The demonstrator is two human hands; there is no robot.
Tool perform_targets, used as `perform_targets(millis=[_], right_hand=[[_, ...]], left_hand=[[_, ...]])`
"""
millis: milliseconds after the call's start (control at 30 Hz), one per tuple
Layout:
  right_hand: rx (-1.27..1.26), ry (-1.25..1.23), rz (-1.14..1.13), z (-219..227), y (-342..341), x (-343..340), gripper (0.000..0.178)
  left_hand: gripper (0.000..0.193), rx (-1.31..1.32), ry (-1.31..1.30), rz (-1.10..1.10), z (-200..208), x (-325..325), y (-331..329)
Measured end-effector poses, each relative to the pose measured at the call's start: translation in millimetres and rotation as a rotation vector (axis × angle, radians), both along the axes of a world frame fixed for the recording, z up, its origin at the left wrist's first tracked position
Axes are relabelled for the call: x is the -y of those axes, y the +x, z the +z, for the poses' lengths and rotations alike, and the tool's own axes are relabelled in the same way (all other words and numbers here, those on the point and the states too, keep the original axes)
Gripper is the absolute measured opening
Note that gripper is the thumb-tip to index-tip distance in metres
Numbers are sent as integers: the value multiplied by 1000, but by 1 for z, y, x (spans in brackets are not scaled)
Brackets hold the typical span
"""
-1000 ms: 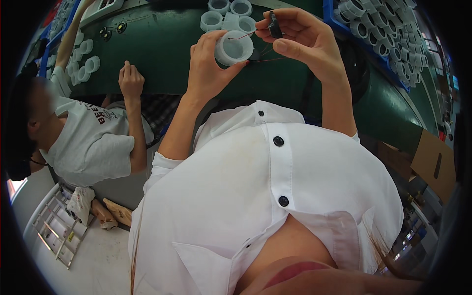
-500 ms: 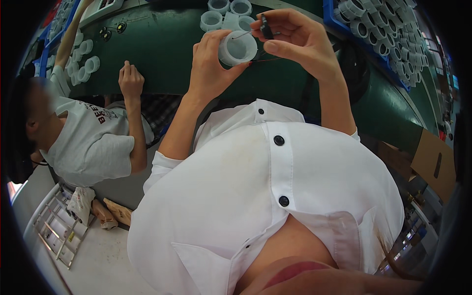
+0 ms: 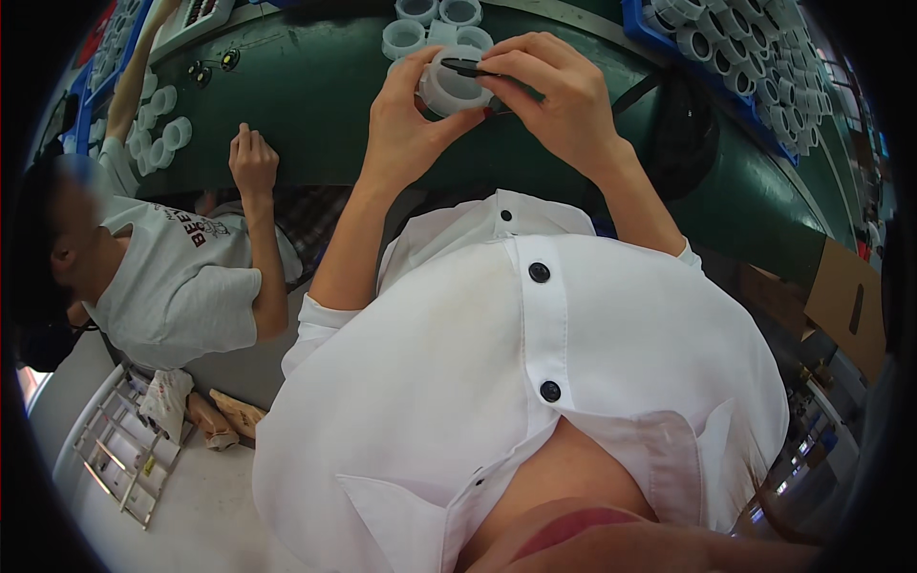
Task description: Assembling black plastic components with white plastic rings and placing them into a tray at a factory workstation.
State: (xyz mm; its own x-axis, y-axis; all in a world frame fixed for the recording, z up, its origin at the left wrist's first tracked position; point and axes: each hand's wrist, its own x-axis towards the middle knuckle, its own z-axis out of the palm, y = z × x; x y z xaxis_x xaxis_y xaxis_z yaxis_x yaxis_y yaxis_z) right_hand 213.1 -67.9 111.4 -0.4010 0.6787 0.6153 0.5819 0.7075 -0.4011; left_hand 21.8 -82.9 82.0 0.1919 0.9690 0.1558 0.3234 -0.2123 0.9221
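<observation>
My left hand (image 3: 401, 115) is closed around a translucent white plastic ring-shaped housing (image 3: 435, 99), thumb on its near side and fingers on its far left. My right hand (image 3: 568, 100) pinches a slim black part (image 3: 466, 69), which lies over the housing's round mouth. How far the part reaches inside cannot be made out. A thin wire shows near the left thumb, partly hidden by the right fingers. Just beyond the housing, several similar white rings (image 3: 404, 38) stand together on the green table (image 3: 315, 86).
A blue crate (image 3: 702, 78) full of white rings sits at the far right. A black bag-like object (image 3: 680, 134) lies beside my right forearm. At left are a co-worker's fist (image 3: 254, 158), more white rings (image 3: 175, 132) and small black-and-yellow parts (image 3: 202, 73). A cardboard box (image 3: 848, 306) stands lower right.
My right hand has moved left and turned, bringing the black part from beside the housing to over its mouth. My left hand still holds the housing.
</observation>
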Motion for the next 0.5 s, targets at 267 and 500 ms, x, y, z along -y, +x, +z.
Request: perform_targets(millis=[267,500], right_hand=[[62,96,66,-2,0,6,22],[150,129,89,-2,-1,4,19]], left_hand=[[71,404,-359,-88,0,0,-1],[67,398,-295,-152,-3,0,-6]])
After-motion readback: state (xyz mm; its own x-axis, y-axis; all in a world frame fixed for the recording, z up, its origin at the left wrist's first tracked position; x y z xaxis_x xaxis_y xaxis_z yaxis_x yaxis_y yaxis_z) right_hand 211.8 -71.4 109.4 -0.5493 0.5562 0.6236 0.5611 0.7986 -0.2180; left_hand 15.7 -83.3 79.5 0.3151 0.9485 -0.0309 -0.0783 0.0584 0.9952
